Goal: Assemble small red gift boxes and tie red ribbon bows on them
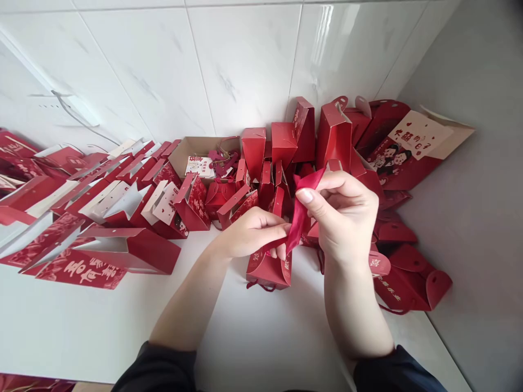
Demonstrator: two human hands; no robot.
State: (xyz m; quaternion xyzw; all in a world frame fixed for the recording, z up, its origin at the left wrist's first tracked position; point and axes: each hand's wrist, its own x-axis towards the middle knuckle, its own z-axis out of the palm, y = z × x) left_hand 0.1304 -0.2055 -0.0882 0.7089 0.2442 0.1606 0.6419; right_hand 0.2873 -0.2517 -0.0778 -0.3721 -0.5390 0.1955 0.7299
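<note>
A strip of dark red ribbon (300, 218) is stretched between my two hands above the table. My right hand (347, 218) pinches its upper end between thumb and fingers. Lower down, my left hand (259, 231) grips the other end, its fingers closed and partly hidden behind the ribbon. Just beneath my hands sits a small closed red gift box (269, 269) with a cord handle at its front. Part of that box is covered by my left hand.
Rows of open red gift boxes (122, 250) fill the left. An open cardboard carton (182, 155) holds cards and dark red pieces at the back. More red boxes (408, 277) crowd the right, beside a grey wall (482, 218). A white tiled wall (245, 65) stands behind the white table (229, 343).
</note>
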